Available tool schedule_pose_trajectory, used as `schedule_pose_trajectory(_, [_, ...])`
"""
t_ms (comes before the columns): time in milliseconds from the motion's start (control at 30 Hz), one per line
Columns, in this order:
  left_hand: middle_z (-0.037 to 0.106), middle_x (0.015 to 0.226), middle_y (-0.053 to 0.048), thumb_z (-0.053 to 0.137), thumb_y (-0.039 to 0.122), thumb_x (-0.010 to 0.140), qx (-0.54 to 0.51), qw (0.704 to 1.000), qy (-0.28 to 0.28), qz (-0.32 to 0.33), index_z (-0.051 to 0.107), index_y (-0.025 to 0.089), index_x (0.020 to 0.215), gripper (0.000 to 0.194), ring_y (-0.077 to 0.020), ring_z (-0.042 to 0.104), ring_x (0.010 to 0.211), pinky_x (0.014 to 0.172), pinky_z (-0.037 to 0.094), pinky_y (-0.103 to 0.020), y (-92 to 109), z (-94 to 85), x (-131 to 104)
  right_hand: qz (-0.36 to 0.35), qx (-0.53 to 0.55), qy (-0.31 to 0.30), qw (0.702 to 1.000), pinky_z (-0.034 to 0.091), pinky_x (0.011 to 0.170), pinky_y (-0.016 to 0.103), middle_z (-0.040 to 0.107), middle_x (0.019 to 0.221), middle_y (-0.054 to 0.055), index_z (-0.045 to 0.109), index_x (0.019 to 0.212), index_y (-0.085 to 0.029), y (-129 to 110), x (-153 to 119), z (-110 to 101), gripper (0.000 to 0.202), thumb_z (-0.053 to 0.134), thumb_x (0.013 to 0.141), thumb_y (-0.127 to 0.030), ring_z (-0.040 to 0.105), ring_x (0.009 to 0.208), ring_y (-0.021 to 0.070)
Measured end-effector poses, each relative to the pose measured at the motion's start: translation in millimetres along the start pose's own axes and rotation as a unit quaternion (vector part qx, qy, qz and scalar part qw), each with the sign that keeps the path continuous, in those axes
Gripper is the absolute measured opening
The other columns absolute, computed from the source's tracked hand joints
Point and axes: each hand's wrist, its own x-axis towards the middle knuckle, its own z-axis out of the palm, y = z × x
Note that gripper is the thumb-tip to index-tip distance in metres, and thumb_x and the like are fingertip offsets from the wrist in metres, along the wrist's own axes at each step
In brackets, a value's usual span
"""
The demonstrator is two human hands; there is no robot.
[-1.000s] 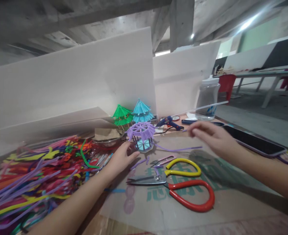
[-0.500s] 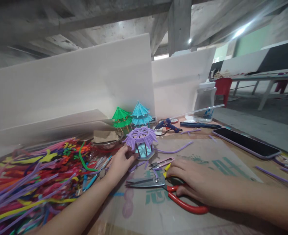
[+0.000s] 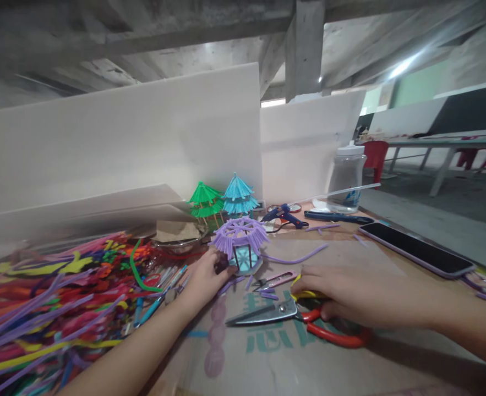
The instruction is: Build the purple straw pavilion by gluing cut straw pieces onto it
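Your right hand (image 3: 337,289) grasps the yellow-and-red-handled metal scissors (image 3: 282,311), blades together, over green-printed cardboard (image 3: 284,371). Your left hand (image 3: 206,275) is at the left edge of the upright purple fuzzy-stick pavilion (image 3: 245,241); can't tell whether it grips.

This looks like a craft workshop set up in a raw concrete building. The small purple pavilion (image 3: 243,238) shows the handicraft side: behind it stand green (image 3: 205,199) and blue (image 3: 238,193) model pavilions, left of it spreads a heap of colourful fuzzy strips (image 3: 61,313), in front lie big scissors (image 3: 282,309), and behind to its right is a glue gun (image 3: 284,213). Beyond it rise white partition boards (image 3: 143,132), with bare concrete beams (image 3: 143,27) and a pillar (image 3: 304,55) above. Far off to its right are another worktable (image 3: 444,143), a red chair (image 3: 375,158) and plain grey floor (image 3: 395,225).
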Motion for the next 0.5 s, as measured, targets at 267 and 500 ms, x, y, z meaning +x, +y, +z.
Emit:
schedule_pose_trajectory(267, [0.069,0.077,-0.006,0.063,0.045,0.081,-0.033,0.999,0.011,-0.031,0.068,0.018,0.076,0.028,-0.0232,0.064,0.083,0.074,0.05,-0.032,-26,5.8,4,-0.006,0.036,-0.031,0.999,0.045,0.094,0.036,0.061,0.12,0.006,0.06,0.128,-0.029,11,4,3,0.043,0.062,0.085,-0.026,0.059,0.109,0.0248])
schedule_pose_trajectory(500, [0.068,0.075,-0.005,0.061,0.049,0.081,-0.023,0.999,0.018,-0.04,0.066,0.019,0.073,0.032,-0.0234,0.065,0.08,0.07,0.049,-0.031,-23,6.5,2,-0.014,0.05,-0.025,0.998,0.047,0.093,0.037,0.061,0.119,0.006,0.059,0.13,-0.028,20,6,7,0.047,0.065,0.084,-0.031,0.06,0.107,0.0247])
